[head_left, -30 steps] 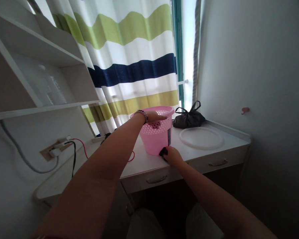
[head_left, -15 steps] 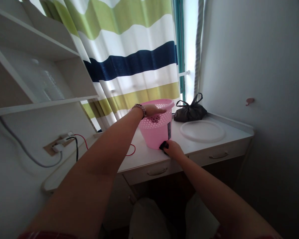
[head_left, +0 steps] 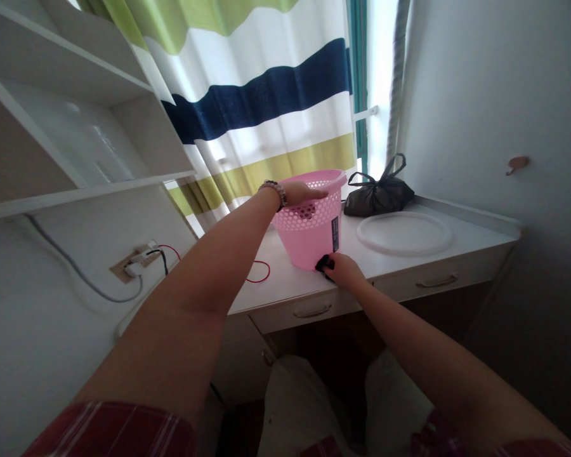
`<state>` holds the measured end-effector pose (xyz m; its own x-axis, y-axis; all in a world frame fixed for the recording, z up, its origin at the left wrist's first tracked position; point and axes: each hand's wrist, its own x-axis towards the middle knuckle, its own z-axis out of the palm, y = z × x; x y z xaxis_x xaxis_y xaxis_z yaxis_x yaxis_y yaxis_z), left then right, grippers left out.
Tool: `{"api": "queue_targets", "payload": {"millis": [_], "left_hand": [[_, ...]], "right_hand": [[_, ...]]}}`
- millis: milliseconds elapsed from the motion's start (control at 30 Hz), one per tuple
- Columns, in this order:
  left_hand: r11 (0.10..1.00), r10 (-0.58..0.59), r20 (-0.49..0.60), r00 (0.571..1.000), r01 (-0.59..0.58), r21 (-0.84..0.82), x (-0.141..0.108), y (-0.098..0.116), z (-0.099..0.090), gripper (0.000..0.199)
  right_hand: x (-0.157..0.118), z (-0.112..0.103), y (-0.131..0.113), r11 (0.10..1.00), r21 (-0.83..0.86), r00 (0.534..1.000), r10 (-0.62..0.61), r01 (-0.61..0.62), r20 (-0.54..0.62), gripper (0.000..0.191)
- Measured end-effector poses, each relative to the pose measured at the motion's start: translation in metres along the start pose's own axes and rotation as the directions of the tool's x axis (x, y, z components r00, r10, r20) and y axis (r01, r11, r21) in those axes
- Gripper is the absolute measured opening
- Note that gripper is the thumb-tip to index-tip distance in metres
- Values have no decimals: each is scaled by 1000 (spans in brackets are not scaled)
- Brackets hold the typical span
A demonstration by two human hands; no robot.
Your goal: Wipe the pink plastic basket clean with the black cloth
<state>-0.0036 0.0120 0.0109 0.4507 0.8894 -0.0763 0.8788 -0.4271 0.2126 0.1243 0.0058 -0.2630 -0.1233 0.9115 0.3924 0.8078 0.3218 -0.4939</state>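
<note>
Nearest the viewer, a red plaid sleeve (head_left: 109,428) shows more fully than a moment ago, as the view has tipped downward and the scene sits higher in it. The right hand (head_left: 346,271) reaches to the near edge of the desk (head_left: 285,289), its thumb and fingers clamped on a bunched black cloth (head_left: 323,264) held against the foot of a pink basket (head_left: 302,244). The left hand (head_left: 301,192), with a beaded bracelet (head_left: 276,193) at the wrist, lies over the basket's near rim; some fingers seem to show through the holes, but how tightly they close cannot be told.

The basket stands upright on the desk between the two arms. Neither hand shows a clear shift along it, so the work appears to stay at the same low spot, with the basket steadied from above.

Left of the basket a red cable (head_left: 268,273) loops on the desk. To the right lies a pale ring (head_left: 402,252); beyond it sits a knotted black bag (head_left: 378,197). Farthest off hangs a striped curtain (head_left: 276,95).
</note>
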Motion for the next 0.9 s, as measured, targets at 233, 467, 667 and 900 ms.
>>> {"api": "queue_targets", "payload": {"millis": [233, 467, 667, 900], "left_hand": [[1000, 14, 10, 1000, -14, -3, 6, -2, 2, 62], [1000, -6, -23, 1000, 5, -7, 4, -2, 1, 62], [1000, 19, -19, 1000, -19, -6, -1, 1, 1, 63], [1000, 15, -8, 1000, -14, 22, 0, 0, 1, 61]], "right_hand": [[1, 4, 5, 999, 28, 1000, -27, 27, -8, 26], [0, 1, 2, 999, 35, 1000, -10, 10, 3, 25], [0, -1, 0, 999, 35, 1000, 14, -15, 9, 24], [0, 0, 0, 999, 35, 1000, 1, 0, -7, 24]]}}
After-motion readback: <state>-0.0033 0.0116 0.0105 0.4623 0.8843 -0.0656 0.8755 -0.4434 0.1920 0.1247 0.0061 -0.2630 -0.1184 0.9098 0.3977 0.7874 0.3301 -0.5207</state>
